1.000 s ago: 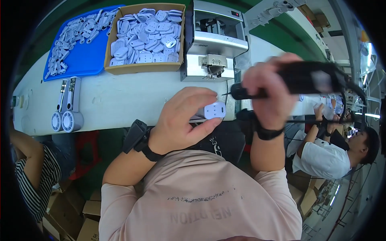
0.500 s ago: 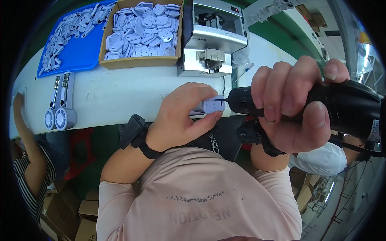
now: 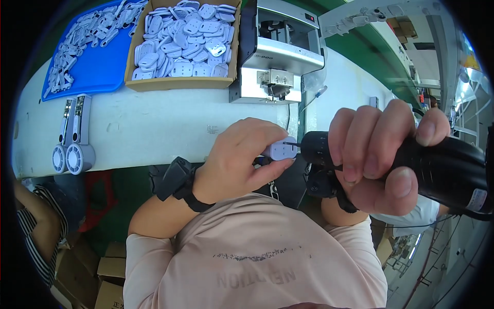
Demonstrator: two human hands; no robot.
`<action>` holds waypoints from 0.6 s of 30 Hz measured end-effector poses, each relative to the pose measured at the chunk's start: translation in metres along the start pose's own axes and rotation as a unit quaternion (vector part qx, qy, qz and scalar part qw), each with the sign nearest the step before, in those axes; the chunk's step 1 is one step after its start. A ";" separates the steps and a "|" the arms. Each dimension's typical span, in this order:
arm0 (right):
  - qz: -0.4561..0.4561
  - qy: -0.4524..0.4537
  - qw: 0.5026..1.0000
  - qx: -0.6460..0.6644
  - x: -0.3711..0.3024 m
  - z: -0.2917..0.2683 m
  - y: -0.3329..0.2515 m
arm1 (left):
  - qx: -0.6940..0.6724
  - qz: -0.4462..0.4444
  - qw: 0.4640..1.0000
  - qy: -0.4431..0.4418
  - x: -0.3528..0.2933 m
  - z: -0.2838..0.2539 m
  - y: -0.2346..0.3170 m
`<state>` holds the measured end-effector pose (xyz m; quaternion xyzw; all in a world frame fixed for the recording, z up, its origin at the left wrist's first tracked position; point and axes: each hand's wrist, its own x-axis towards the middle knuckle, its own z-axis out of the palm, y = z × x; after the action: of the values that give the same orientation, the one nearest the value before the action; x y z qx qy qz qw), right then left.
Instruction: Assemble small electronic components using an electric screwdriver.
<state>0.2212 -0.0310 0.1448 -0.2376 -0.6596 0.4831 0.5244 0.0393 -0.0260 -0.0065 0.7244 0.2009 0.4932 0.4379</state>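
Observation:
My left hand (image 3: 242,157) is closed around a pale lavender plastic housing (image 3: 283,149), thumb below and fingers above, with its holed end facing right. In my right hand (image 3: 381,149) lies a black electric screwdriver (image 3: 442,172), held level. Its thin bit (image 3: 291,143) reaches the end face of the housing; whether it sits in a hole or on a screw is too small to tell. Two handheld fans (image 3: 80,129) with round heads and open handles showing circuit boards lie side by side on the white table at the left.
Behind my hands stands a grey and black machine (image 3: 278,51) with a metal fixture. Left of it are a cardboard box (image 3: 180,84) of pale plastic covers and a blue tray (image 3: 105,67) of small white parts. A co-worker's arm (image 3: 38,216) shows at far left.
The housing and both hands have shifted slightly right and nearer in the picture, while the whole scene has moved a little too. The bit stays at the housing's end.

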 end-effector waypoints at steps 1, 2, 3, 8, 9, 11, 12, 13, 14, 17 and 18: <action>-0.004 0.008 1.000 0.000 -0.001 0.002 -0.001 | 0.000 0.001 1.000 -0.001 0.000 -0.001 0.000; -0.008 0.017 1.000 -0.001 -0.001 0.006 -0.001 | 0.000 -0.003 1.000 -0.006 0.000 -0.002 -0.001; -0.012 0.026 1.000 -0.001 0.000 0.007 -0.002 | 0.000 -0.005 1.000 -0.010 0.000 -0.003 -0.002; -0.081 0.160 0.982 -0.051 0.008 -0.014 0.030 | -0.001 -0.020 1.000 -0.017 -0.001 -0.007 -0.002; -0.072 0.174 0.979 -0.074 0.008 -0.016 0.047 | -0.001 -0.017 1.000 -0.019 0.000 -0.006 -0.001; -0.063 0.187 0.976 -0.097 0.003 -0.021 0.079 | -0.005 -0.007 1.000 -0.003 0.001 -0.002 0.000; -0.038 0.191 0.973 -0.121 0.003 -0.018 0.090 | -0.007 -0.005 1.000 0.007 0.000 -0.001 0.001; -0.014 0.196 0.970 -0.146 0.003 -0.016 0.094 | -0.006 -0.006 1.000 0.008 -0.001 -0.001 0.002; -0.013 0.195 0.970 -0.145 0.002 -0.016 0.094 | -0.012 -0.009 1.000 0.013 -0.002 0.000 0.002; 0.063 0.189 0.971 -0.131 0.003 -0.018 0.087 | -0.026 -0.013 0.999 0.022 -0.003 0.000 0.003; 0.062 0.190 0.971 -0.132 0.002 -0.017 0.086 | -0.021 -0.014 0.999 0.021 -0.004 0.001 0.003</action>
<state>0.2196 0.0131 0.0695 -0.4323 -0.5900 0.3694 0.5732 0.0379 -0.0309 -0.0063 0.7020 0.2098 0.5059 0.4553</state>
